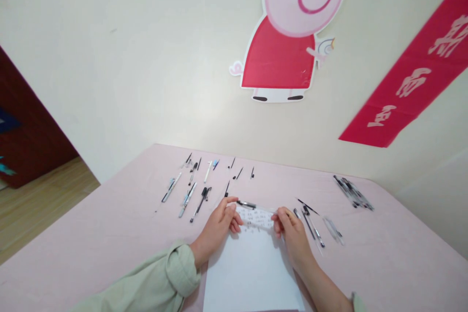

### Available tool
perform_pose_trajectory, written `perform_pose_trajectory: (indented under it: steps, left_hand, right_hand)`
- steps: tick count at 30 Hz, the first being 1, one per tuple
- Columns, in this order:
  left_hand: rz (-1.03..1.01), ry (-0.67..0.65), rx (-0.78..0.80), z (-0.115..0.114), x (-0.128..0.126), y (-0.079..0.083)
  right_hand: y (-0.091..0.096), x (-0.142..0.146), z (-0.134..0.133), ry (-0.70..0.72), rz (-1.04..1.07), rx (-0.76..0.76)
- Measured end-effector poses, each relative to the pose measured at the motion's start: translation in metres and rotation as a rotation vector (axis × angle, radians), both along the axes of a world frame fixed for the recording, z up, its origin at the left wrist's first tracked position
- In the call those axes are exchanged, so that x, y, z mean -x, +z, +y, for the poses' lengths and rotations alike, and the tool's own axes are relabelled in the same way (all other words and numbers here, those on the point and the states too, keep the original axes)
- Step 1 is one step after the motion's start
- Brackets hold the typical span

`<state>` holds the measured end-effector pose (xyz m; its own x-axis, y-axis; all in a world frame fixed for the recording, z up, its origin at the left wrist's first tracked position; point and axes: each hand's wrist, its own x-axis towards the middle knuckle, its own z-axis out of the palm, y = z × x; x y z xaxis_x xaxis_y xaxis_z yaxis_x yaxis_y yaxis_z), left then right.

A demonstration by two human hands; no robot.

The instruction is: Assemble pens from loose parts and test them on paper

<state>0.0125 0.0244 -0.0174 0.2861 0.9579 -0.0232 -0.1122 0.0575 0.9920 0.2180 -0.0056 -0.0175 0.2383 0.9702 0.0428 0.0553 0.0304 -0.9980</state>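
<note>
A pen (247, 204) with a dark grip section and a clear barrel spans the gap between my two hands, above a sheet of paper. My left hand (222, 218) pinches its dark end between thumb and forefinger, the other fingers curled. At the barrel's far end, my right hand (289, 228) grips with closed fingertips. Beneath both hands lies the white paper (252, 270), with rows of small handwriting across its upper part. Beside my right hand rest several pens and pen parts (309, 224).
Groups of taken-apart pens (201, 202) spread over the left and back of the pink-covered table (120, 234). A pile of pens (353, 191) lies at the back right. Behind the table rises a wall with a cartoon pig cutout (280, 58) and a red banner (402, 87).
</note>
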Motion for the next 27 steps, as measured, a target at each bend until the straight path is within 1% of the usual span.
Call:
perform_pose_trajectory:
  steps: [2,3,4,7,9,13,15,18,21,24,27]
  left_hand:
    - [-0.006,0.025,0.003,0.000,0.000,0.000]
    - [-0.001,0.027,0.002,0.000,0.000,-0.001]
    - [0.007,0.018,-0.003,0.000,0.000,-0.002]
    - [0.050,-0.047,-0.033,0.000,0.001,-0.004]
    - [0.086,-0.090,-0.059,0.000,0.002,-0.005]
    - [0.166,-0.156,-0.115,-0.002,0.002,-0.001]
    - [0.204,-0.191,-0.138,-0.003,0.002,0.000]
    - [0.258,-0.209,-0.167,-0.002,0.002,0.001]
    - [0.314,-0.226,-0.201,0.000,0.002,0.001]
    - [0.342,-0.242,-0.204,0.000,0.001,0.003]
    - [0.352,-0.239,-0.209,-0.001,0.001,0.006]
  right_hand:
    - [0.001,-0.005,0.000,-0.143,-0.047,-0.095]
    - [0.002,-0.007,0.000,-0.175,-0.109,-0.121]
    - [0.002,-0.008,0.000,-0.165,-0.192,-0.124]
    - [0.002,-0.007,-0.002,-0.016,-0.439,-0.055]
    - [0.001,-0.005,-0.002,0.034,-0.508,-0.027]
    - [-0.002,-0.001,-0.002,0.031,-0.516,-0.014]
    - [-0.002,-0.001,-0.002,0.051,-0.533,-0.011]
    - [0.005,-0.004,-0.006,0.100,-0.668,-0.001]
    - [0.018,-0.008,-0.016,0.136,-0.831,0.037]
    - [0.028,-0.019,-0.025,0.122,-0.884,0.049]
    - [0.031,-0.049,-0.027,0.044,-0.863,0.033]
